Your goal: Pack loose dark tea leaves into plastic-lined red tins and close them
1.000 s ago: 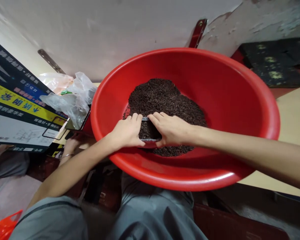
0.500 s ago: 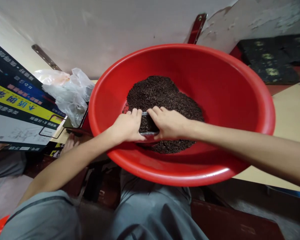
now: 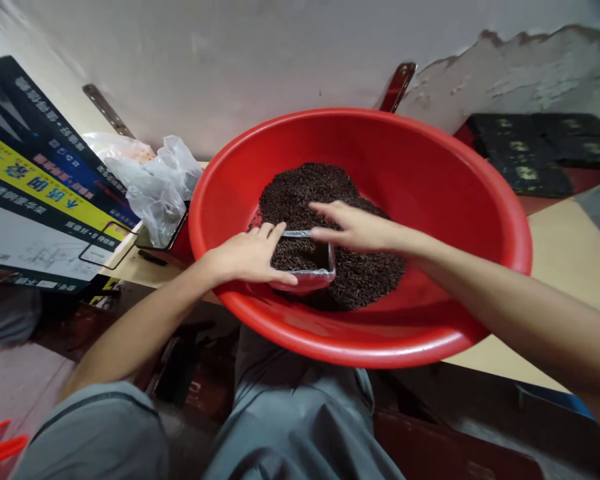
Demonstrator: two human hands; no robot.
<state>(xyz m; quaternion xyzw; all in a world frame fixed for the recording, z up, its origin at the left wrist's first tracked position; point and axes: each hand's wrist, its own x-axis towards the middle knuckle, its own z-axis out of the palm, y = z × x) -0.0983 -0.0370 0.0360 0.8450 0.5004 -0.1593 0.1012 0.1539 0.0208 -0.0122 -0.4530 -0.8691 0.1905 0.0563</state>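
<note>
A wide red plastic basin (image 3: 460, 193) holds a heap of dark brown dry bits (image 3: 305, 183) that look like loose tea leaves. Standing in the heap is a small red box (image 3: 305, 283) with a clear plastic liner over its rim, partly filled with the same bits. My left hand (image 3: 247, 257) grips the box's left end, thumb on the near rim and fingers at the far rim. Over the box's far right corner is my right hand (image 3: 357, 227), fingers spread and holding nothing; whether it touches the rim I cannot tell.
Left of the basin are a crumpled clear plastic bag (image 3: 160, 187) and large printed cartons (image 3: 45, 193). Dark patterned boxes (image 3: 525, 153) stand at the right by the wall. The basin rests on a pale tabletop (image 3: 565, 267). Another person's grey sleeve (image 3: 10, 313) shows at far left.
My right hand has let go of the box's right end and opened, lifting slightly right. My left hand still holds the box. The camera view has shifted slightly.
</note>
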